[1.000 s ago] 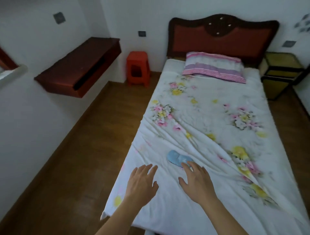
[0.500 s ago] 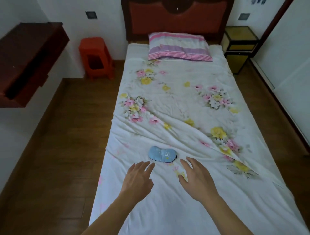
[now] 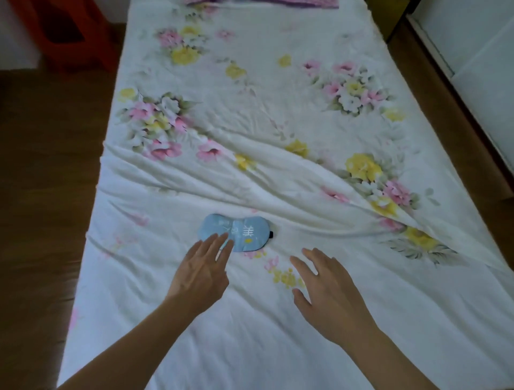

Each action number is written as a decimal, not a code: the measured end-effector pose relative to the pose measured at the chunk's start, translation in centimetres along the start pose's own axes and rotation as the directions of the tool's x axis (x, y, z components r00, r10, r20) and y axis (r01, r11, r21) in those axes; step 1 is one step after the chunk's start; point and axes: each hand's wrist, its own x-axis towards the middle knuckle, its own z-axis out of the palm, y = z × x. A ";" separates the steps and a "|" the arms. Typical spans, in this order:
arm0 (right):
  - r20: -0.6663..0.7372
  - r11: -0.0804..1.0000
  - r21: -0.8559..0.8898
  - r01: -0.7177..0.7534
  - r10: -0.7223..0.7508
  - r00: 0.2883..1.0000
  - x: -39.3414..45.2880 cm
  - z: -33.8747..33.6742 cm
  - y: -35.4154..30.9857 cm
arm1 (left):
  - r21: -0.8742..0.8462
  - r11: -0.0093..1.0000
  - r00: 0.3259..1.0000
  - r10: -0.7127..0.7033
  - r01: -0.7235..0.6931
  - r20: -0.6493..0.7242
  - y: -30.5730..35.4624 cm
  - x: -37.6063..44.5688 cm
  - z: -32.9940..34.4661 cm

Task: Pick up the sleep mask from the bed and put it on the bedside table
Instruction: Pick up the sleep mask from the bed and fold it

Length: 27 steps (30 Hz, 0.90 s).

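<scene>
A light blue sleep mask (image 3: 239, 232) with white markings lies flat on the bed (image 3: 278, 125), which is covered by a rumpled white floral sheet. My left hand (image 3: 201, 271) is spread open, its fingertips overlapping the mask's near left edge. My right hand (image 3: 326, 292) hovers open over the sheet, a little right of and nearer than the mask, not touching it. A black strap end shows at the mask's right tip. The bedside table is out of view.
An orange plastic stool (image 3: 64, 30) stands on the wooden floor (image 3: 47, 167) left of the bed's head. The striped pillow's edge (image 3: 264, 2) shows at the top. A white wall panel (image 3: 472, 55) runs along the right side past a strip of floor.
The view has dropped and closed in on the bed. My left hand has reached forward onto the mask's edge. My right hand stays open beside it.
</scene>
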 end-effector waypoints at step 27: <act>-0.103 0.994 0.112 0.013 -0.002 0.995 6.7 11.5 2.1 | -0.112 0.994 0.982 -0.016 -0.005 -0.189 -3.9 9.6 7.8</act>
